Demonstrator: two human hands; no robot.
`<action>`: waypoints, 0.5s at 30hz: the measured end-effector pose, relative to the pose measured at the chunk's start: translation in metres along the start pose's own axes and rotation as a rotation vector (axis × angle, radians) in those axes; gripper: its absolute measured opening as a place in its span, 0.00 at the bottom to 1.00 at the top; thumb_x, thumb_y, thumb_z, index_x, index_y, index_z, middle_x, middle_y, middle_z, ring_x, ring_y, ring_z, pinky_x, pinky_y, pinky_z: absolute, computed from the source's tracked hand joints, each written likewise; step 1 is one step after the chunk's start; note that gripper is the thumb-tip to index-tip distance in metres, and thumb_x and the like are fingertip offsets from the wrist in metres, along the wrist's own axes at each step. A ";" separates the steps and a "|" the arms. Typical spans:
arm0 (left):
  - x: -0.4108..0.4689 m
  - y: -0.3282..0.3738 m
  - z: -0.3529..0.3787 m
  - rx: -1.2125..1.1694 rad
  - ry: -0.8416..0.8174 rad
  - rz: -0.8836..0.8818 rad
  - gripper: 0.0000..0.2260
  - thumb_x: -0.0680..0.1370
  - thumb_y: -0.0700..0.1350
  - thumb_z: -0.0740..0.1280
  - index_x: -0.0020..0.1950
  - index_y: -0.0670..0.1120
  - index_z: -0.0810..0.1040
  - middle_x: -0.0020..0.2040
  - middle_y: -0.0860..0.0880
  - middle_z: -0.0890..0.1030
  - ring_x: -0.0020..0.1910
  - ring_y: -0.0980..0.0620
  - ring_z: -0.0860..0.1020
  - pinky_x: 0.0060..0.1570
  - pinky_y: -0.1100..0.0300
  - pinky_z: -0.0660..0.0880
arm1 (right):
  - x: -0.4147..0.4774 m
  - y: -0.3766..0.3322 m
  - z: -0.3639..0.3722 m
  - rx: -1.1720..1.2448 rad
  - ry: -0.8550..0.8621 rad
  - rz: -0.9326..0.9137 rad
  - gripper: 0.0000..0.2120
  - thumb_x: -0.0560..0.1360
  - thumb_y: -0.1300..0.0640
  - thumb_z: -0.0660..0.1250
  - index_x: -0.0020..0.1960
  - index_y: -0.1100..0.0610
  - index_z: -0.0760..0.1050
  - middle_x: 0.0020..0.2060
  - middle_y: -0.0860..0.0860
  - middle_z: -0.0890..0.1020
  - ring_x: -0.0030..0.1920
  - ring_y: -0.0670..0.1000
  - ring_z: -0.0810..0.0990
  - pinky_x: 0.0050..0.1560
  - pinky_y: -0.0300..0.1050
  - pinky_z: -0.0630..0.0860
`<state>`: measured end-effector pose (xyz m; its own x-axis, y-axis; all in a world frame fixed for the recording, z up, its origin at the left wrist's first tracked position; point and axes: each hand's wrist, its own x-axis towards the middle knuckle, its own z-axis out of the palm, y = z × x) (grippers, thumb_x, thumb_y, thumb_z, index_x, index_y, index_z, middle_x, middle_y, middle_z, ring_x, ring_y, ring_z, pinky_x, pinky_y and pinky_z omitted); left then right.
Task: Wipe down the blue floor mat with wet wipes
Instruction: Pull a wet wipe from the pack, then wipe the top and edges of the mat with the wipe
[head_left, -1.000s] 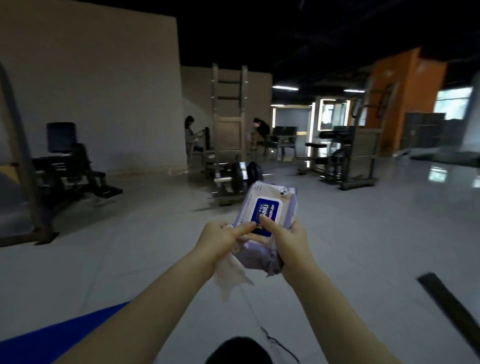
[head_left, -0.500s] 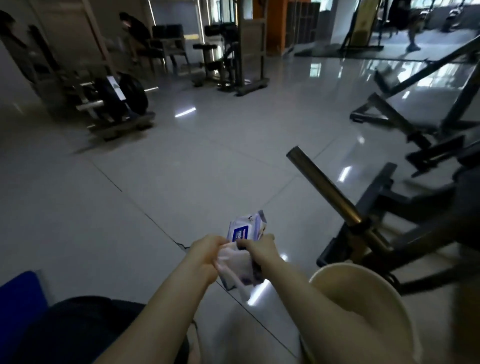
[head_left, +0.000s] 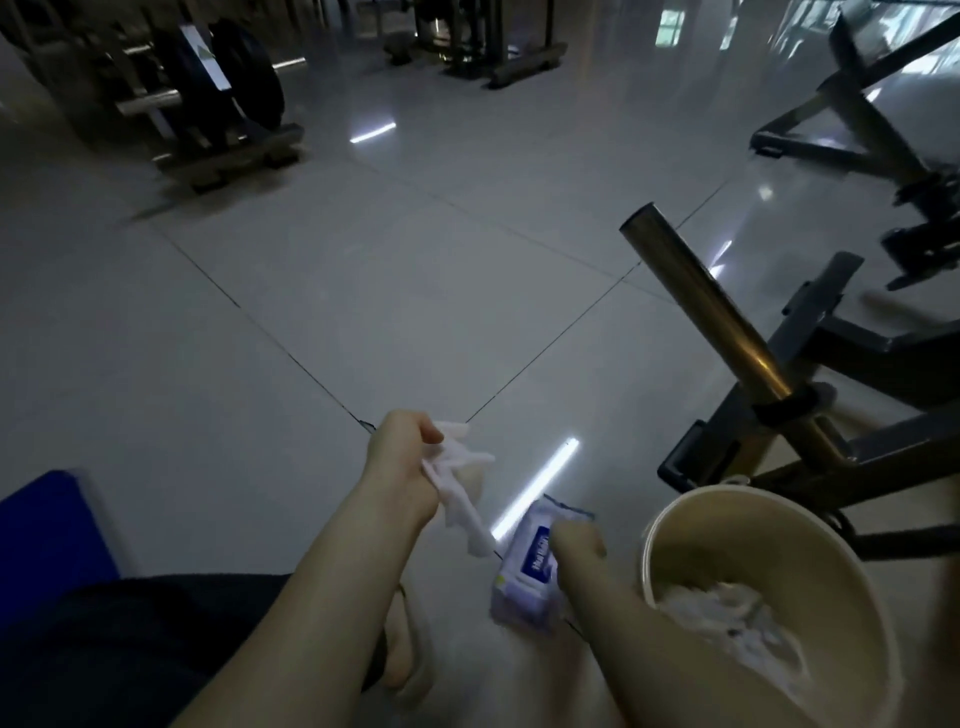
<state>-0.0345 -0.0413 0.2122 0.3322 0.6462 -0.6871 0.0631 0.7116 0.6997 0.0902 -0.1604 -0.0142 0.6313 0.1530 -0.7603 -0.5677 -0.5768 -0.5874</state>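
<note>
The left hand (head_left: 400, 452) grips a floppy white wet wipe (head_left: 457, 499) in the lower middle; it looks light, best held bunched. The right hand (head_left: 576, 561) holds the purple wipes pack (head_left: 524, 577). The blue floor mat (head_left: 47, 530) lies lower left.

floor (head_left: 363, 286): grey tiles | on it: blue mat (head_left: 47, 525), beige bucket (head_left: 727, 545), weight rack (head_left: 223, 104)

Beige bucket (head_left: 753, 540), metal bar (head_left: 701, 306), weight plates (head_left: 249, 83)

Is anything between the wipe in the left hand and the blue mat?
Nothing visible does. The left hand grips the wipe; only bare floor lies between it and the blue mat. The right hand holds the wipes pack.
</note>
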 end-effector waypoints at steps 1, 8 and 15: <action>-0.002 -0.001 0.003 -0.020 -0.009 0.013 0.19 0.74 0.33 0.54 0.58 0.29 0.79 0.61 0.28 0.77 0.53 0.34 0.80 0.63 0.44 0.75 | -0.015 -0.014 -0.003 0.022 0.012 -0.018 0.19 0.80 0.55 0.61 0.68 0.63 0.73 0.59 0.59 0.78 0.52 0.56 0.80 0.49 0.38 0.80; -0.034 0.039 0.003 -0.165 -0.112 0.172 0.12 0.79 0.28 0.59 0.57 0.36 0.79 0.57 0.35 0.80 0.51 0.40 0.79 0.56 0.47 0.77 | -0.139 -0.141 0.009 0.376 -0.260 -0.391 0.07 0.80 0.64 0.61 0.48 0.66 0.77 0.36 0.61 0.80 0.31 0.55 0.79 0.32 0.43 0.75; -0.095 0.127 -0.043 -0.208 -0.200 0.486 0.16 0.78 0.33 0.67 0.66 0.41 0.78 0.57 0.39 0.81 0.55 0.41 0.79 0.63 0.41 0.76 | -0.270 -0.208 0.025 0.282 -0.623 -0.809 0.18 0.81 0.43 0.63 0.54 0.58 0.81 0.43 0.53 0.86 0.45 0.54 0.84 0.45 0.50 0.77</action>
<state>-0.0984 -0.0001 0.3576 0.4500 0.8627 -0.2306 -0.3216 0.3975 0.8594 0.0245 -0.0618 0.3061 0.5394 0.8388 -0.0747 -0.2513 0.0757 -0.9649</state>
